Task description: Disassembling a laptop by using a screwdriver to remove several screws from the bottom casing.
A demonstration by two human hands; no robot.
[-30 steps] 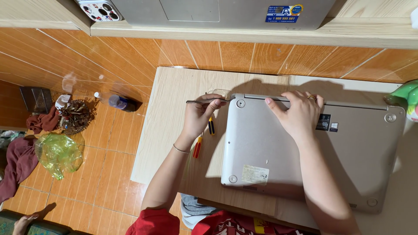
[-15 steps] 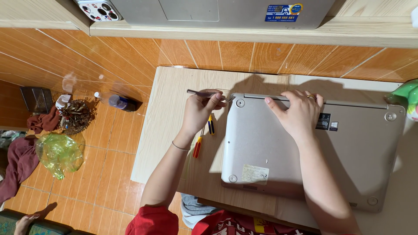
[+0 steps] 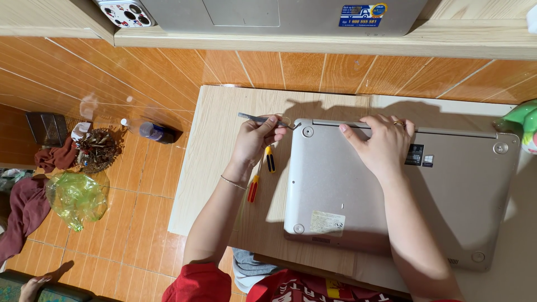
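**Head view: tweezers at the corner of an upturned laptop**

Head camera looks straight down, and I see my left hand (image 3: 256, 140) pinched around a pair of thin metal tweezers (image 3: 258, 118); the tips reach the far left corner of the laptop (image 3: 391, 201), right by a round rubber foot. My right hand (image 3: 383, 144) lies flat on the laptop's far edge with fingers curled over the hinge side, pressing rather than gripping; a ring shows on one finger.

The laptop is silver, lying bottom up on a pale wooden board (image 3: 212, 162), which sits over an orange tiled floor (image 3: 140, 184). On its underside I pick out a small whitish rectangular label (image 3: 327, 222) near the front left corner and a small dark sticker (image 3: 414, 155) just beside my right hand. Two small screwdrivers rest on the board just under my left wrist: one with a yellow and black handle (image 3: 270, 159), one orange (image 3: 253, 188).

At the top, a wooden ledge (image 3: 313, 40) carries another grey device with a blue rectangular sticker (image 3: 362, 15), and a phone (image 3: 124, 12) in a patterned case.

On the floor to the left I see a small bottle (image 3: 152, 131) with purplish contents lying on its side, a crumpled green plastic bag (image 3: 75, 197) whose contents I cannot tell, and a dark red cloth (image 3: 25, 204).
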